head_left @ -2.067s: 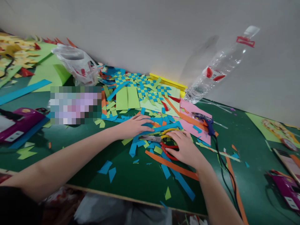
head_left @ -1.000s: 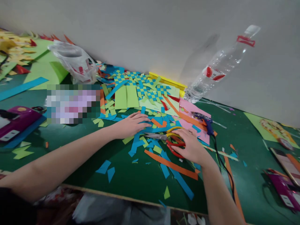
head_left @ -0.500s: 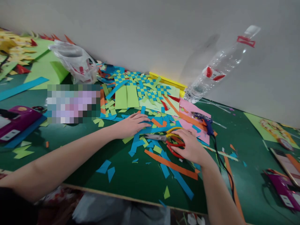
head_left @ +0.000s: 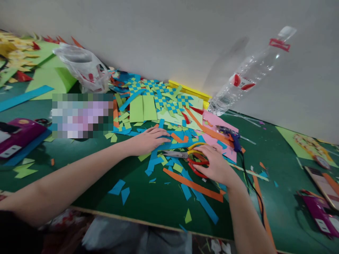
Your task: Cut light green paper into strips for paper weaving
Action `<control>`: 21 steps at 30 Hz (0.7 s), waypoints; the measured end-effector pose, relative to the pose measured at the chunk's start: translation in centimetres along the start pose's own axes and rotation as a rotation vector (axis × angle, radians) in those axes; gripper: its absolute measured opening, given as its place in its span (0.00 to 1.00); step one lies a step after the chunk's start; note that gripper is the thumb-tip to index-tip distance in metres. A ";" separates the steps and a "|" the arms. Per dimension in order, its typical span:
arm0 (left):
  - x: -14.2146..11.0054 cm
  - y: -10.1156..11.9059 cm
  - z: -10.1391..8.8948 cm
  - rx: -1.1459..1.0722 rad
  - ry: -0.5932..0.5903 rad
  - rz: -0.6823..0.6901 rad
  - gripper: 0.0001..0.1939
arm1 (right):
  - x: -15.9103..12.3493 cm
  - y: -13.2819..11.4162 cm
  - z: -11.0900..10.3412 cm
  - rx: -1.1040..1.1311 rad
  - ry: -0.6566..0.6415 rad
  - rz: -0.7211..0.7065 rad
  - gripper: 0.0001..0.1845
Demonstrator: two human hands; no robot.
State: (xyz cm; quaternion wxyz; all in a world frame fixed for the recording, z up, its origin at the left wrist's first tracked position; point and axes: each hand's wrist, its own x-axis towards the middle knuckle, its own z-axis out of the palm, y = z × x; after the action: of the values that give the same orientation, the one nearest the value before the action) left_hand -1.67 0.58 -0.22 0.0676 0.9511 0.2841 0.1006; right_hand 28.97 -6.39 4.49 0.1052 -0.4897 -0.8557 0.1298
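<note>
My left hand (head_left: 152, 141) lies palm down on blue paper strips and scraps, its fingers stretched out to the right. To the right of it, my right hand (head_left: 217, 164) has its fingers at the yellow and red handles of a pair of scissors (head_left: 177, 154). The scissors lie low over the scraps, their blades pointing left toward my left hand. Beneath them run a long blue strip (head_left: 202, 204) and an orange strip (head_left: 194, 185). Behind both hands are woven blue-and-green paper pieces (head_left: 172, 106) and a creased green sheet (head_left: 143, 108).
A clear plastic bottle (head_left: 245, 81) leans by the wall. A blue glue gun (head_left: 235, 139) rests on pink paper, its black cord trailing forward. Purple power strips (head_left: 22, 135) stand at both sides. A plastic bag (head_left: 84, 68) sits back left, a phone (head_left: 321, 185) far right.
</note>
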 end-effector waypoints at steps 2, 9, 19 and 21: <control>0.0 0.0 0.0 -0.004 0.003 0.001 0.22 | 0.0 0.0 0.0 0.000 -0.003 0.004 0.22; 0.0 0.0 -0.1 -0.011 0.017 0.017 0.23 | 0.0 0.0 0.1 -0.018 0.007 -0.001 0.22; 0.0 -0.1 0.1 -0.025 0.028 0.027 0.24 | 0.1 -0.2 0.2 -0.019 0.020 -0.025 0.22; 0.0 -0.1 0.1 -0.033 0.036 0.023 0.24 | 0.1 -0.3 0.2 -0.021 0.015 -0.027 0.22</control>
State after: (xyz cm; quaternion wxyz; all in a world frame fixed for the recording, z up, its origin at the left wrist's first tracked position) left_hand -1.70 0.68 -0.32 0.0770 0.9512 0.2725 0.1231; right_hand 28.65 -6.48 4.44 0.1083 -0.4803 -0.8627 0.1156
